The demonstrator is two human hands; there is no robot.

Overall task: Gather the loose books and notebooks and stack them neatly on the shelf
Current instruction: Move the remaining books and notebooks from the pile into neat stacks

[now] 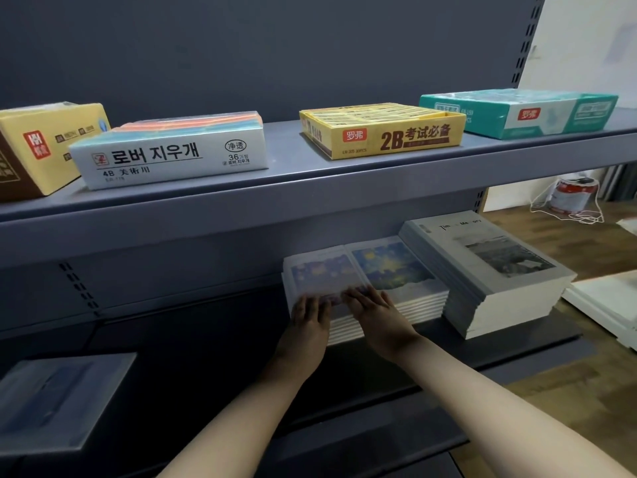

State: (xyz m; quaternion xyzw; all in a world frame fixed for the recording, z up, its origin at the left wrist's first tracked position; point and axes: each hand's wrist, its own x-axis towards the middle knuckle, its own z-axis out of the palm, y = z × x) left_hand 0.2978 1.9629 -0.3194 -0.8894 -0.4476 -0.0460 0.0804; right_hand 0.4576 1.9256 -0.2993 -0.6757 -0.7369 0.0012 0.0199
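Grey shelf [193, 346]: left hand [308, 322] and right hand [375, 312] lie flat-fingered on the notebooks [389, 267]; best square edges beneath fingertips [365, 293] before releasing.

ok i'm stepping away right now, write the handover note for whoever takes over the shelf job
Left hand and right hand: both rest flat on top of the painted-cover notebooks on the lower shelf, gripping nothing.
Grey notebook stack stands beside them on the right.
Done: both piles are on the shelf.
Left: what looks like a loose bluish notebook lies apart at the lower left. Add it, then square up the painted-cover edges.
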